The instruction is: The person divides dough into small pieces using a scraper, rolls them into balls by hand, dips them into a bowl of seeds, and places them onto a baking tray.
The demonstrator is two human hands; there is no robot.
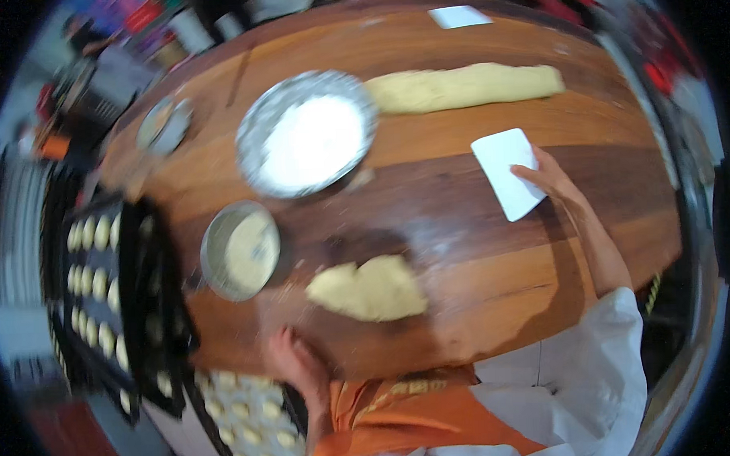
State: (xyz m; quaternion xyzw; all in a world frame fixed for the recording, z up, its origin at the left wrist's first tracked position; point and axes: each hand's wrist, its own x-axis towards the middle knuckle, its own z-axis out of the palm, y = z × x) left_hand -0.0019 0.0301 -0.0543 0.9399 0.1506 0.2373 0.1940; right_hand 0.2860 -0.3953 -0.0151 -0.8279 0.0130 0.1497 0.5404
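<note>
My right hand (546,173) grips a flat white scraper (500,175) over the table's right half. My left hand (297,355) is at the near table edge, loosely open and slightly blurred, with nothing visible in it. A piece of yellow dough (367,288) lies between my hands. A metal bowl of pale crumbly or granular contents (245,252) sits above my left hand. Farther back, a wide metal bowl of white powder (305,138) adjoins a long yellow dough log (465,88).
The curved wooden table (622,219) holds a small metal dish (168,126) and a white card (458,17). Dark racked trays of dough pieces (94,286) stand left; another tray (225,377) is below the near edge. Another person (85,37) is at back left.
</note>
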